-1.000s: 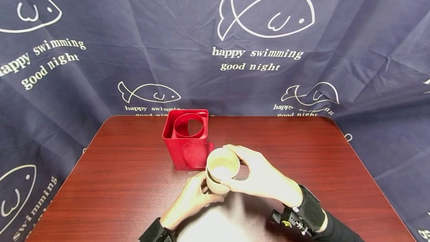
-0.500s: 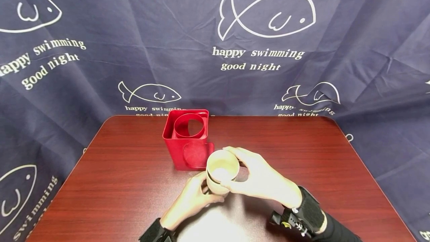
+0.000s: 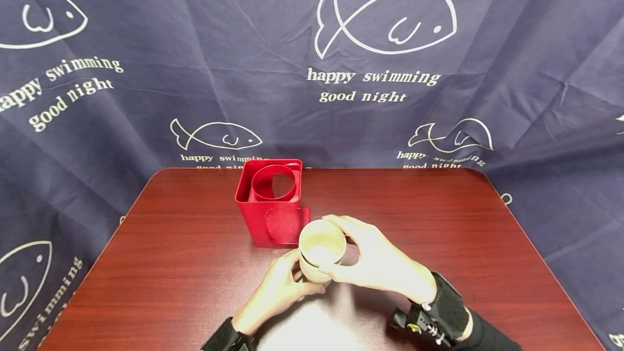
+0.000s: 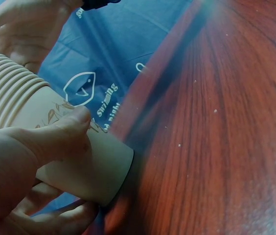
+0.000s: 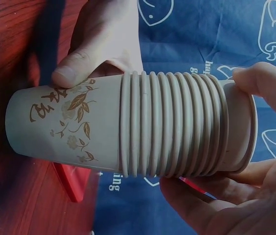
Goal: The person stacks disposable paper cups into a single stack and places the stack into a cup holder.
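A stack of pale paper cups (image 5: 172, 125) with ringed rims stands between my hands above the table's front middle. Brown leaf print and characters show on the lowest cup (image 4: 94, 171). My left hand (image 3: 278, 288) grips this stack low down, thumb along the printed side. My right hand (image 3: 385, 259) holds the top cup (image 5: 241, 127) near its rim, thumb on one side and fingers on the other. That cup sits partly inside the stack, its rim a short gap above the other rims. Its inside faces up in the head view.
Just behind the cups stands a red square box (image 3: 251, 221) with a round ring inside its top and a tab at its right side. The reddish wooden table (image 3: 439, 221) has a dark blue fish-print cloth (image 3: 292, 69) behind it.
The top cup has sunk slightly toward the stack, with my right hand moving down a little with it. My left hand and the red box have stayed in place.
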Available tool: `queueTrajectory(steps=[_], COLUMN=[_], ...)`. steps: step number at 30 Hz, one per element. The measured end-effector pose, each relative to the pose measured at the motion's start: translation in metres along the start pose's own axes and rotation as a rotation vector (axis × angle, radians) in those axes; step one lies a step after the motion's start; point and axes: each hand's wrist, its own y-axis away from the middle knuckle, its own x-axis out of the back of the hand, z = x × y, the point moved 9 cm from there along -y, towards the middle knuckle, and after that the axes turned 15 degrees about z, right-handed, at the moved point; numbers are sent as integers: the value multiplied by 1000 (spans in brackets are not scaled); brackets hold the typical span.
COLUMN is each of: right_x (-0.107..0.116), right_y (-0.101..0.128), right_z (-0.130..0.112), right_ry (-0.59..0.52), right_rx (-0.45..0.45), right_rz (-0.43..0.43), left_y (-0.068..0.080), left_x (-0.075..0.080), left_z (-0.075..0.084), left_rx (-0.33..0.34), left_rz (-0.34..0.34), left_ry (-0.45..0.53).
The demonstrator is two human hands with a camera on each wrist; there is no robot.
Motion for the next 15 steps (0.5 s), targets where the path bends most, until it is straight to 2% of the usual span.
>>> queueTrajectory(steps=[6, 15], right_x=[-3, -6], right_y=[1, 3], right_z=[2, 2], right_ry=[1, 14], right_rx=[-22, 22], right_rz=[-7, 7], left_y=[0, -1], left_x=[1, 1], left_z=[0, 2], left_rx=[-27, -53], left_rz=[18, 30], left_ry=[-45, -57])
